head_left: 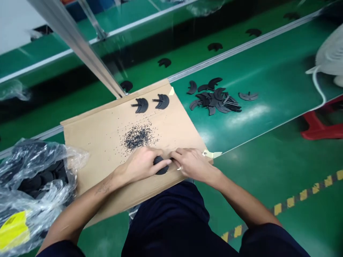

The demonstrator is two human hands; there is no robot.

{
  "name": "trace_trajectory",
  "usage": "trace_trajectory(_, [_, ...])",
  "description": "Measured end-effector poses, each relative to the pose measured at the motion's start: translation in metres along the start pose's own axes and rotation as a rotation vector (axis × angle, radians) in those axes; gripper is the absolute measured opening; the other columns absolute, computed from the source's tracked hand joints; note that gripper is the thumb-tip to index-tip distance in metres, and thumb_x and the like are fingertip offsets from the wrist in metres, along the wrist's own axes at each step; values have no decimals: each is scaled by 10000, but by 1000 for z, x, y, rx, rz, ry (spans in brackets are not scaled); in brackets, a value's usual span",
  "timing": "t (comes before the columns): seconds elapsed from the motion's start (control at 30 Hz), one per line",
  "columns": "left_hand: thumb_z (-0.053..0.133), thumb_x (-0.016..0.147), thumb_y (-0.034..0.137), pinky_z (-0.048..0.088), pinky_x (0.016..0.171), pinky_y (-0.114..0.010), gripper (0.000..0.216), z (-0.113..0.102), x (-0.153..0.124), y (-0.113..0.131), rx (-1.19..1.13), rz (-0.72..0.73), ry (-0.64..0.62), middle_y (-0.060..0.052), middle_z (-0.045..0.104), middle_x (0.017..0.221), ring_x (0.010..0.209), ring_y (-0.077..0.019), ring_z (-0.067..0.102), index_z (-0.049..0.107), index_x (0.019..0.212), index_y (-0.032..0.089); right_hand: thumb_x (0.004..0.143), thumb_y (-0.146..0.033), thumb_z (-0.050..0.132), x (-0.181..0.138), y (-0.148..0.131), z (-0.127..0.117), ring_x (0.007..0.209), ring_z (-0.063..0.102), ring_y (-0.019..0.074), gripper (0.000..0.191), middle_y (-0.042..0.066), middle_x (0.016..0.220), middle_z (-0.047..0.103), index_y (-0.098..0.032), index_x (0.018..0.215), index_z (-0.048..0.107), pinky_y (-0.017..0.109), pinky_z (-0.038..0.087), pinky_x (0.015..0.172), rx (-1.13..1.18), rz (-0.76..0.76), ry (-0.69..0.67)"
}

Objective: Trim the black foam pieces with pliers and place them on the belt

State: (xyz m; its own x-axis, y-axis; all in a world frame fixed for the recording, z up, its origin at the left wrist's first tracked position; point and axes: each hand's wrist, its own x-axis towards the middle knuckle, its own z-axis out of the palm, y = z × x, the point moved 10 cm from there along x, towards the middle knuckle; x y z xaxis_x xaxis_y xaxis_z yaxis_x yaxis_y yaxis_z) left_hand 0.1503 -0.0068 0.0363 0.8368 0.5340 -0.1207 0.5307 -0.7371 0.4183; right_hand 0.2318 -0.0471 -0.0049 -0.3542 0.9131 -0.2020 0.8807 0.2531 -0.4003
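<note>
Near the front edge of a cardboard sheet, my left hand is closed around a black curved plastic part, thumb on top. My right hand pinches close beside it, at the part's right end. What sits between those fingertips is too small to make out. Just beyond my hands lies a scattered heap of tiny black pieces. Farther back on the cardboard are two fanned stacks of black crescent parts, a left stack and a right stack, each with a stem pointing left.
A loose pile of black crescent parts lies on the green surface to the right. On the left, a clear plastic bag holds more black parts. A metal post rises behind the cardboard. A red stool stands at far right.
</note>
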Motion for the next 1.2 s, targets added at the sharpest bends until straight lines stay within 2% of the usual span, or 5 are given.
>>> trace_trajectory(0.3, [477,997,480,365,656,-265,413,-33,100,-34,-242,-184,246,-8,604,685,658,-161,547,502,704,190,928,-162,492,-29,14,-13,734,607,174,137,42,912,701,-199,995,605,297,306,607,49,59,117])
trace_trajectory(0.6, [444,1007,214,463,984,-377,173,-35,225,-10,-360,-128,314,-143,687,1115,1084,-248,635,603,996,146,929,-153,462,-57,32,-46,637,564,146,118,8,764,646,-222,916,557,264,397,612,250,75,579])
trace_trajectory(0.73, [480,990,231,464,1067,-431,213,-37,199,-6,-418,6,259,-126,705,1110,1152,-271,623,671,961,143,935,-184,474,-56,50,-64,656,616,158,111,15,772,661,-227,954,575,262,438,621,249,104,769])
trace_trajectory(0.97, [571,977,379,606,750,-310,260,-45,87,-8,-517,191,175,-48,776,905,803,-191,725,730,1006,175,973,-258,460,-1,35,-94,604,618,155,149,1,716,652,-236,911,594,259,454,590,247,-88,787])
trace_trajectory(1.2, [610,951,377,589,770,-352,208,-176,-7,-73,-308,39,717,-56,775,945,864,-211,718,744,927,218,984,-447,495,66,-9,-112,497,588,138,296,-5,725,650,-226,1145,610,264,488,516,150,-335,726])
